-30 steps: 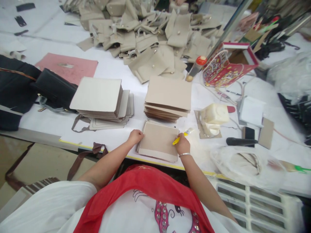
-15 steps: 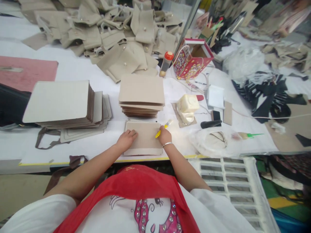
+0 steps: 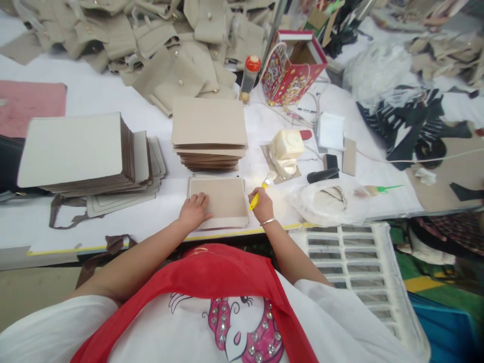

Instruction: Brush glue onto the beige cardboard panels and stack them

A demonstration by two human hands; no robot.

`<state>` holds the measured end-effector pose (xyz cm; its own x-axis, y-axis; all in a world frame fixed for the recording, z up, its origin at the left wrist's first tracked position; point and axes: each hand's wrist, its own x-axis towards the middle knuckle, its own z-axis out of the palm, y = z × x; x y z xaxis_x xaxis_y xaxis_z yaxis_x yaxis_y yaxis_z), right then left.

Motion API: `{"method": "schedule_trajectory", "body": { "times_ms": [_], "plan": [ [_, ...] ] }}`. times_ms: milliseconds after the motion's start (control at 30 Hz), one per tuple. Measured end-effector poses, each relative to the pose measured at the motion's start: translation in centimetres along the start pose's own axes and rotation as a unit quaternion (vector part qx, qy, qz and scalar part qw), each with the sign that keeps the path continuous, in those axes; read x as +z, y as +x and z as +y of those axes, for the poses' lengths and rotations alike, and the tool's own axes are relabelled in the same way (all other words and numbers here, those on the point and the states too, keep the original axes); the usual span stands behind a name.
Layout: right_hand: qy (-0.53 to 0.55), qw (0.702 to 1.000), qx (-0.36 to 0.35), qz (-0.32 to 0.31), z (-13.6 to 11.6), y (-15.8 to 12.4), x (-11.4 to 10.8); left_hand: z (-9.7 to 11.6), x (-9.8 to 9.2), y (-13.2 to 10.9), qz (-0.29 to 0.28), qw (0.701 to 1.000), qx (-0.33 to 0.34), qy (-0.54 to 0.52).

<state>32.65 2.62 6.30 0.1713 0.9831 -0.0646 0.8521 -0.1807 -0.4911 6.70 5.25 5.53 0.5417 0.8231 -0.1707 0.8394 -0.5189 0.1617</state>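
A small pile of beige panels (image 3: pixel 223 199) lies at the table's near edge in front of me. My left hand (image 3: pixel 194 212) rests flat on the lower left corner of the top panel, fingers spread. My right hand (image 3: pixel 261 205) sits just off the pile's right side, closed around a yellow-handled brush (image 3: pixel 260 193) whose bristles point up and right toward a cream glue tub (image 3: pixel 286 145). A bracelet circles my right wrist.
A taller stack of beige panels (image 3: pixel 208 131) stands behind the pile, a large stack of grey boards (image 3: pixel 73 151) to the left. Beige pouches (image 3: pixel 162 45) heap at the back. A red patterned box (image 3: pixel 291 70), a plastic bag (image 3: pixel 327 201) and black scraps (image 3: pixel 412 131) lie right. A white crate (image 3: pixel 363 262) sits below.
The camera has swung right and down. My left hand has slid from the pile's upper left corner down to its lower left. My right hand has moved off the panel's right edge with the brush.
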Motion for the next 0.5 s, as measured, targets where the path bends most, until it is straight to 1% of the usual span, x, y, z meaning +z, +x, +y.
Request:
{"method": "schedule_trajectory", "body": {
  "times_ms": [67,133,167,233,300,333,367,400,433,500],
  "plan": [
    [0.01,0.999,-0.024,-0.029,-0.6,-1.3,0.9,0.1,0.1,-0.2,0.013,1.0,-0.011,0.0],
    [0.004,0.999,-0.024,-0.044,-1.1,-1.8,1.0,0.4,0.2,-0.4,0.023,1.0,-0.02,0.009],
    [0.002,0.999,-0.016,-0.035,-1.4,-1.8,0.6,0.7,0.2,-0.4,0.028,0.999,-0.022,0.014],
    [0.011,1.0,-0.003,0.007,-2.0,-1.3,-1.0,1.2,0.3,-0.6,0.042,0.999,-0.013,0.025],
    [0.063,0.997,-0.003,0.043,-3.1,-0.2,-2.6,1.8,0.5,-0.8,0.045,0.998,0.019,0.03],
    [0.11,0.993,-0.002,0.045,-4.0,0.4,-3.0,2.1,0.6,-0.9,0.04,0.998,0.037,0.028],
    [0.168,0.985,0.002,0.029,-5.0,1.2,-3.1,2.3,0.6,-1.1,0.032,0.998,0.051,0.023],
    [0.232,0.973,0.011,0.001,-6.2,1.9,-2.6,2.4,0.7,-1.2,0.025,0.998,0.058,0.017],
    [0.293,0.955,0.024,-0.034,-7.5,2.7,-1.8,2.5,0.7,-1.3,0.019,0.998,0.059,0.011],
    [0.384,0.917,0.057,-0.098,-10.1,4.1,1.0,2.5,0.8,-1.4,0.017,0.998,0.058,0.005]
  ]
}}
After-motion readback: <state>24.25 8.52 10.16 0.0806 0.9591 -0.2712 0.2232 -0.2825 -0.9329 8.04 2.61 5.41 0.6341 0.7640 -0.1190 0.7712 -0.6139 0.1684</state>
